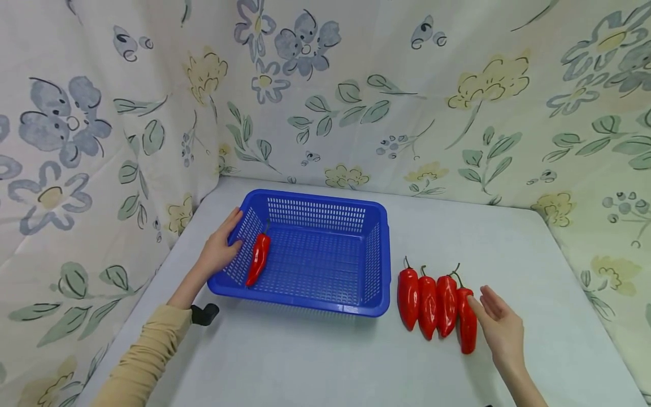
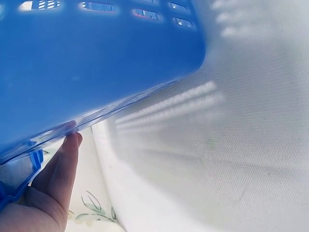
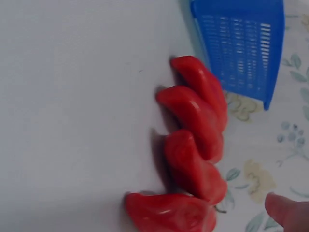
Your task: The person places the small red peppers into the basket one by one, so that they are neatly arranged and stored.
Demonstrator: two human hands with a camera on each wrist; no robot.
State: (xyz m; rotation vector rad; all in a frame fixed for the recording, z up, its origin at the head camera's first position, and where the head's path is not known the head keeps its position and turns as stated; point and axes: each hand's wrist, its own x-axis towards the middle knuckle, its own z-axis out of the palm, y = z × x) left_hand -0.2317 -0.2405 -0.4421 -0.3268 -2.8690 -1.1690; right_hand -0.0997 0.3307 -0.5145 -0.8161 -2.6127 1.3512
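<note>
A blue plastic basket (image 1: pixel 315 302) with slotted walls stands on the white surface. At its left side my left hand (image 1: pixel 218 249) holds the rim, the thumb over the edge and the fingers along the outside. In the left wrist view, fingers (image 2: pixel 67 164) touch the basket's outer wall (image 2: pixel 96 63). One red chili pepper (image 1: pixel 259 259) lies inside, along the left wall. Several more red chili peppers (image 1: pixel 428 305) form a row right of the basket. Beside the rightmost pepper (image 1: pixel 468 325), my right hand (image 1: pixel 503 328) is spread and holds nothing; its thumb is close to that pepper.
Floral cloth (image 1: pixel 356 113) rises behind the table and along both sides. A black strap or wrist device (image 1: pixel 205 314) sits at my left wrist. White tabletop (image 1: pixel 305 362) extends in front of the basket and to the right of the peppers.
</note>
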